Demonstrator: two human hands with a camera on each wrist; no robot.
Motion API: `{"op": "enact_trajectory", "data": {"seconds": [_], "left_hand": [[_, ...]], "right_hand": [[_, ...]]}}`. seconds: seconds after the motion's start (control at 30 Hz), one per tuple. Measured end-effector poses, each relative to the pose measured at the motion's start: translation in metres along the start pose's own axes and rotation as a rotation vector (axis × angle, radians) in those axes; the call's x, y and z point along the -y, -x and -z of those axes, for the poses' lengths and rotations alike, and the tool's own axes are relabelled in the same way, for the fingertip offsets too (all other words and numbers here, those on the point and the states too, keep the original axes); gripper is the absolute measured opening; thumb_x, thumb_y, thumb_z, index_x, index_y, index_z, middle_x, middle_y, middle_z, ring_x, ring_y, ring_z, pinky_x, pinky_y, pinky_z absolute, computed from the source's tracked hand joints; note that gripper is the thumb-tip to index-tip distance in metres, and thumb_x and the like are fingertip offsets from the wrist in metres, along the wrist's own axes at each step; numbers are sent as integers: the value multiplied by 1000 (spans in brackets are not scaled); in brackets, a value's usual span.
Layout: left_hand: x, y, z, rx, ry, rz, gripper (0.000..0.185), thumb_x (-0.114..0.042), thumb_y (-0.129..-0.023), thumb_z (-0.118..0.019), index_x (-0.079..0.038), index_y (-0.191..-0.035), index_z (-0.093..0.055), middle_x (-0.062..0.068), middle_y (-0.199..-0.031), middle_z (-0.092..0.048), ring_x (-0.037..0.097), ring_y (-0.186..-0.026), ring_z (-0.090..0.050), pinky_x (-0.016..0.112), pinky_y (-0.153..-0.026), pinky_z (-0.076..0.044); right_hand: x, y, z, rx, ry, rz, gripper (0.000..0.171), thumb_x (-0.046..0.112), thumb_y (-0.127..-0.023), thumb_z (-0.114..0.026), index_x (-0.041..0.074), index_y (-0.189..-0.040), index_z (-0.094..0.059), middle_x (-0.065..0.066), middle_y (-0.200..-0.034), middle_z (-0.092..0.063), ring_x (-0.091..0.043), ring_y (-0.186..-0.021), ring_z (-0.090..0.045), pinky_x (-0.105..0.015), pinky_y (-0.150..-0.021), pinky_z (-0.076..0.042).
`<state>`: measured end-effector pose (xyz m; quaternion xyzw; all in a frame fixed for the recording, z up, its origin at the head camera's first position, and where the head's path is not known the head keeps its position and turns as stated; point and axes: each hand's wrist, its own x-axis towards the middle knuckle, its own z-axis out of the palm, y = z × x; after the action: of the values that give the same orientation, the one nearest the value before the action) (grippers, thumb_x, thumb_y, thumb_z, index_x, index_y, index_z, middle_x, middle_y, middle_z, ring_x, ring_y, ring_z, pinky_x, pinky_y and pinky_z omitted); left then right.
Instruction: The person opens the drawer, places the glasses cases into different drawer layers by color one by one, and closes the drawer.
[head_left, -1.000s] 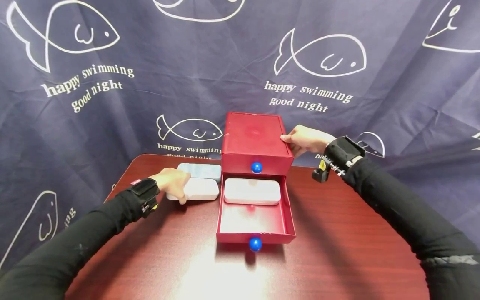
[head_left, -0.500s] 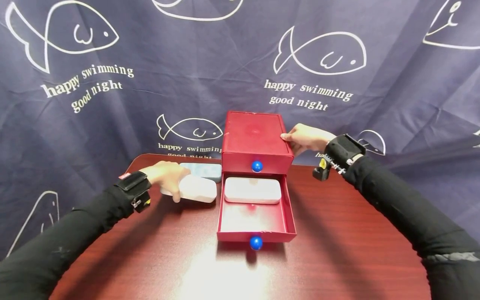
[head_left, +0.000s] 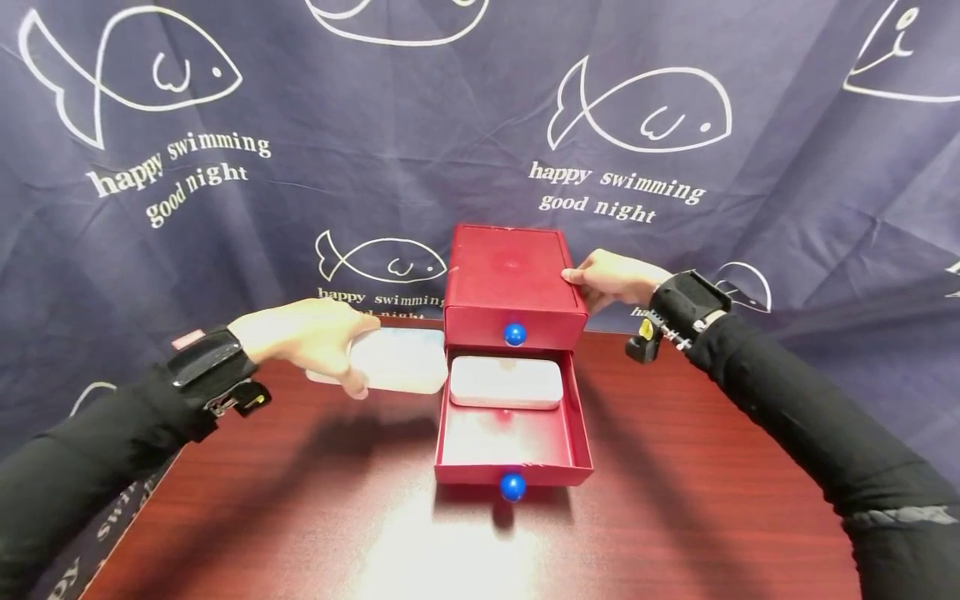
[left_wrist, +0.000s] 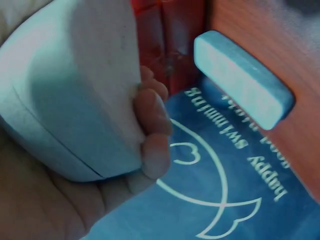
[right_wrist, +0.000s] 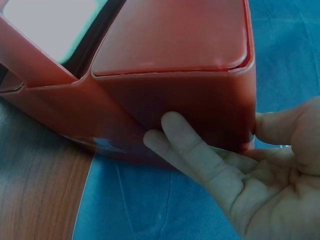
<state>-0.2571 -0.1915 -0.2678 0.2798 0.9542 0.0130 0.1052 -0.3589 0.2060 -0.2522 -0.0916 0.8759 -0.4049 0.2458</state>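
Observation:
My left hand (head_left: 330,350) grips a white oblong case (head_left: 401,362) and holds it in the air just left of the red two-drawer box (head_left: 513,279). In the left wrist view the white case (left_wrist: 75,100) fills the palm, with fingertips (left_wrist: 152,135) curled round its edge. The lower drawer (head_left: 577,433) is pulled out, and another white case (head_left: 506,382) lies at its back. My right hand (head_left: 611,279) rests on the box's right side; its fingers (right_wrist: 200,155) lie straight and flat on the red wall (right_wrist: 190,95), thumb at the rear corner.
A blue-grey case (left_wrist: 242,80) lies on the dark wooden table (head_left: 675,500) behind my left hand. Each drawer has a blue knob (head_left: 513,334). A navy cloth with white fish prints (head_left: 637,108) hangs behind and drapes over the table's far edge.
My left hand has lifted the white case off the table, up and slightly toward the box. The right hand and the box have stayed still.

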Motion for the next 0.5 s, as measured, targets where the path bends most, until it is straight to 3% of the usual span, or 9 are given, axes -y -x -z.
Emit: {"op": "enact_trajectory", "data": {"seconds": [0.2,0.5], "left_hand": [[-20,11,14,-70,-39,-43,55,-54,-64,-84,-18,-96,-58,-3,-76,-59,17,-72,-56,36,-65,-46],[-59,11,11,-199,-71,-214,53,-54,-72,-80,-17,-101,-55,-8,-75,-54,12,-63,-53,34,-62,-48]], "right_hand": [[-1,0,1,-3,0,-10,45,21,-108,-48,-18,-130,-56,-7,-87,-74,-18,-74,-74,-43,-82,-63],[-1,0,0,-5,1,-8,45,21,-108,-49,-18,-129,-56,-5,-84,-73,-17,-72,-74,-42,-83,-63]]}}
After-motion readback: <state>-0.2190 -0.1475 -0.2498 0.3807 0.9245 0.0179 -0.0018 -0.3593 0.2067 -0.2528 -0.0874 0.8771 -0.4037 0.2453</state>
